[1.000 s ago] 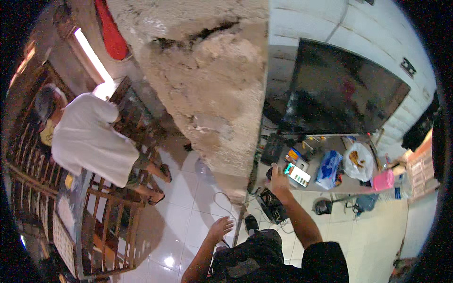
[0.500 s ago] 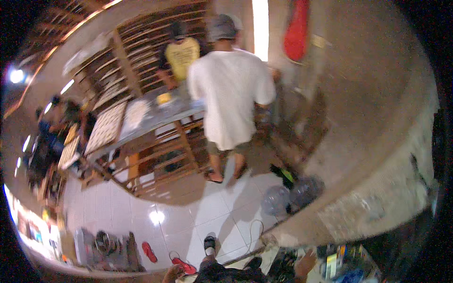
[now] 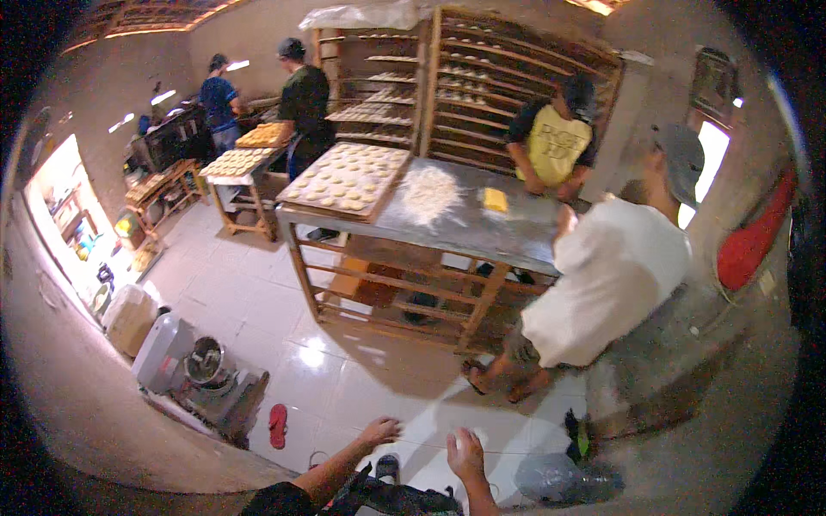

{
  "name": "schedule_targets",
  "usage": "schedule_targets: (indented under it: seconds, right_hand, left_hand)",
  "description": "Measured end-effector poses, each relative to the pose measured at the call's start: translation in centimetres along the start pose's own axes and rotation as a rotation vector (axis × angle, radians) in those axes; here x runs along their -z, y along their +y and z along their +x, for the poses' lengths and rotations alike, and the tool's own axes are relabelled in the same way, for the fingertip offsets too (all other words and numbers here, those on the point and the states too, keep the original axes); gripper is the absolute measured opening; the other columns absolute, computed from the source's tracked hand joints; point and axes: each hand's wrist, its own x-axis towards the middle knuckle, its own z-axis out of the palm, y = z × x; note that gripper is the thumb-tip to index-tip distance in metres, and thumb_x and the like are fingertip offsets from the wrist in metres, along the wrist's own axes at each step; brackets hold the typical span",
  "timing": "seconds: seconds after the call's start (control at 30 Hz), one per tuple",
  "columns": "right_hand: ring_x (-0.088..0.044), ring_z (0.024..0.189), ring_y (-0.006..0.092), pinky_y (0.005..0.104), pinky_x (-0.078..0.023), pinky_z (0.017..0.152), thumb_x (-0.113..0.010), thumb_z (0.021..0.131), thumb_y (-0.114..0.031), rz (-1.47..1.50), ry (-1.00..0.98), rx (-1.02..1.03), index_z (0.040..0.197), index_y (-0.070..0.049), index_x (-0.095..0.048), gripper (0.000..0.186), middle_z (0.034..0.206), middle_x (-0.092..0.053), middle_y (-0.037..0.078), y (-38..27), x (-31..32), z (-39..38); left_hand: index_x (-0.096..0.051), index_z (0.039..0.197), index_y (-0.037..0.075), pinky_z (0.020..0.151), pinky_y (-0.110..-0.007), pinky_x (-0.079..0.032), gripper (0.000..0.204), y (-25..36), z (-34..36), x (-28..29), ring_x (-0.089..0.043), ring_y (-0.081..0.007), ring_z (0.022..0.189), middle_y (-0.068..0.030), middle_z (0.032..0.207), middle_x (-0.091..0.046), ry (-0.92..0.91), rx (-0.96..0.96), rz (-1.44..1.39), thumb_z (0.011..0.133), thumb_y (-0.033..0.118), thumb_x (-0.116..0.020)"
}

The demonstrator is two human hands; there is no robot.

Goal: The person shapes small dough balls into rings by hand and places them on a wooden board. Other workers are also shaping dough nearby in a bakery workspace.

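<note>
My left hand (image 3: 380,432) reaches forward from the lower edge with its fingers stretched out and nothing in it. Close to its right is my right hand (image 3: 467,453), raised with its back to me, fingers apart and slightly bent; I see nothing in it. Neither hand touches anything; both hang in the air over the white tiled floor (image 3: 335,406). Ahead stands a metal-topped work table (image 3: 482,234). It bears a tray of round dough pieces (image 3: 344,176), a heap of flour (image 3: 430,194) and a yellow block (image 3: 496,199).
A person in a white shirt (image 3: 607,275) and one in a yellow-fronted shirt (image 3: 557,139) work at the table. Two more people work at the far left. Wooden racks (image 3: 482,95) stand behind. A mixer (image 3: 159,357), a red sandal (image 3: 277,426) and bulging clear plastic bags (image 3: 564,478) lie nearer.
My view has swung left and levelled out, so the table and people sit farther right. Both my hands have come up from low and wide apart to closer together in front of me.
</note>
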Motion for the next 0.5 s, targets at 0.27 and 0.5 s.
schedule_targets:
  seconds: [0.27, 0.5]
  right_hand:
    - [-0.043, 0.136, 0.0387, 0.0529, -0.025, 0.115, -0.044, 0.098, -0.030, 0.005, 0.037, 0.492, 0.138, -0.013, -0.056, 0.045, 0.143, -0.052, 0.016, -8.0, -9.3, 20.4]
    - [-0.069, 0.100, 0.0343, 0.0405, -0.054, 0.088, -0.058, 0.091, -0.012, 0.092, -0.176, 0.281, 0.110, -0.005, -0.069, 0.023, 0.105, -0.072, 0.018, -5.6, -13.2, 40.4]
  left_hand:
    - [-0.049, 0.140, 0.009, 0.101, -0.042, -0.047, 0.052, 19.5, 3.8, -5.3, -0.056, -0.0275, 0.122, -0.0120, 0.136, -0.056, -0.288, -0.051, -0.899, 0.103, 0.044, -0.046]
    - [-0.050, 0.136, 0.006, 0.098, -0.042, -0.050, 0.047, 31.8, 10.7, 6.1, -0.060, -0.0282, 0.117, -0.0119, 0.126, -0.063, -0.052, -0.233, -0.420, 0.099, 0.034, -0.055]
